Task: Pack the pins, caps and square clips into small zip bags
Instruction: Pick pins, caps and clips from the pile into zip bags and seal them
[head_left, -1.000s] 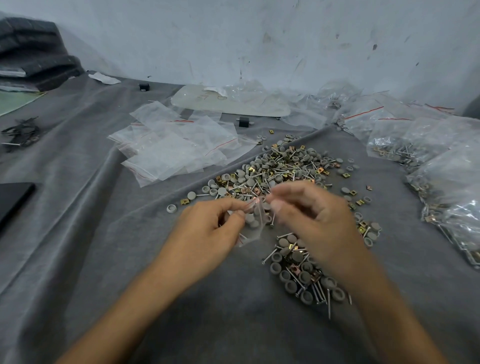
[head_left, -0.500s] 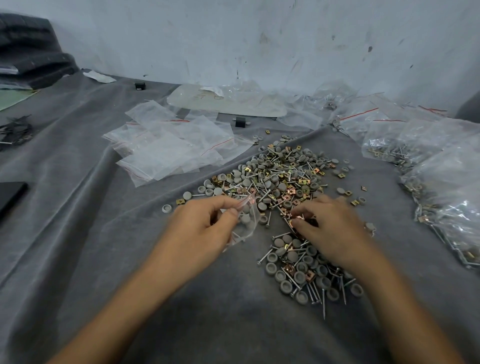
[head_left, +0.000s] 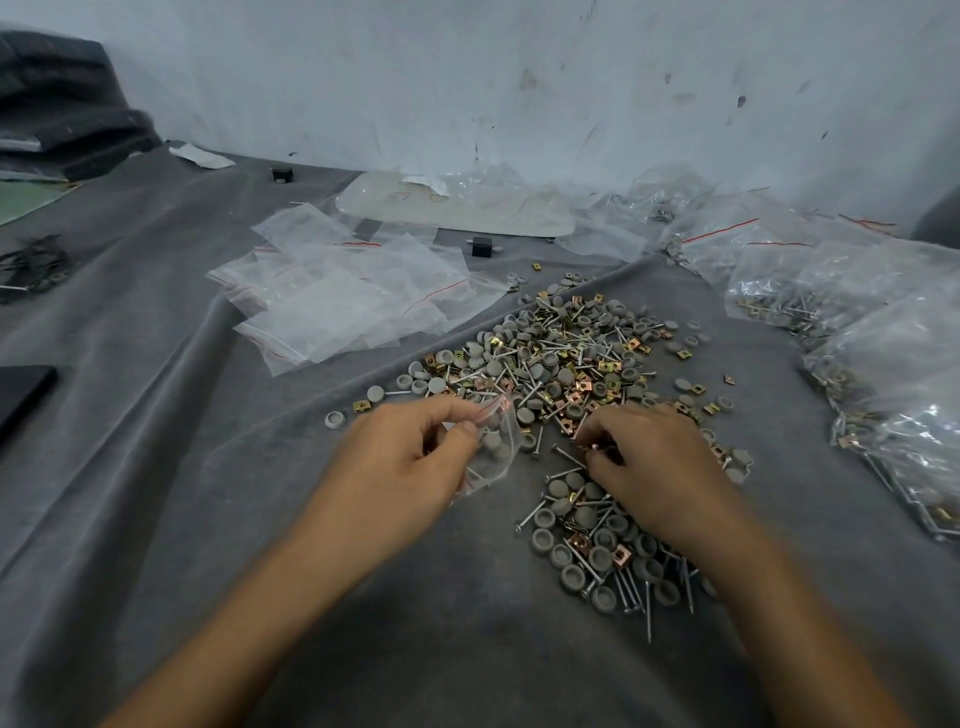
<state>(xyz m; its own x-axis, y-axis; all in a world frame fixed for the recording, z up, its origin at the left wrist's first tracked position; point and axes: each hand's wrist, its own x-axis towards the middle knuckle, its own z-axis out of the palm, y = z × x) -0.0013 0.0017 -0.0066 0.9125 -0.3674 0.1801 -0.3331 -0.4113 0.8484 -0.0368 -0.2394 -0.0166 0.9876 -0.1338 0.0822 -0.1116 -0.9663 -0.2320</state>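
Observation:
My left hand (head_left: 410, 457) pinches the mouth of a small clear zip bag (head_left: 496, 449) that holds a few grey caps. My right hand (head_left: 649, 462) rests palm down on the pile, its curled fingertips pinching at small copper square clips; whether one is gripped is hidden by the fingers. A big heap of grey caps, pins and gold and copper square clips (head_left: 561, 353) lies just beyond both hands. A smaller heap of caps and pins (head_left: 597, 551) sits under my right wrist.
Empty zip bags (head_left: 337, 296) are stacked at the back left of the grey cloth (head_left: 156, 467). Filled bags (head_left: 883, 332) pile up along the right side. A small black block (head_left: 481, 246) sits behind the heap, a dark flat object (head_left: 21, 395) at the left edge.
My right hand has left the bag's mouth and dropped to the pile on the right. My left hand keeps hold of the bag and has barely shifted.

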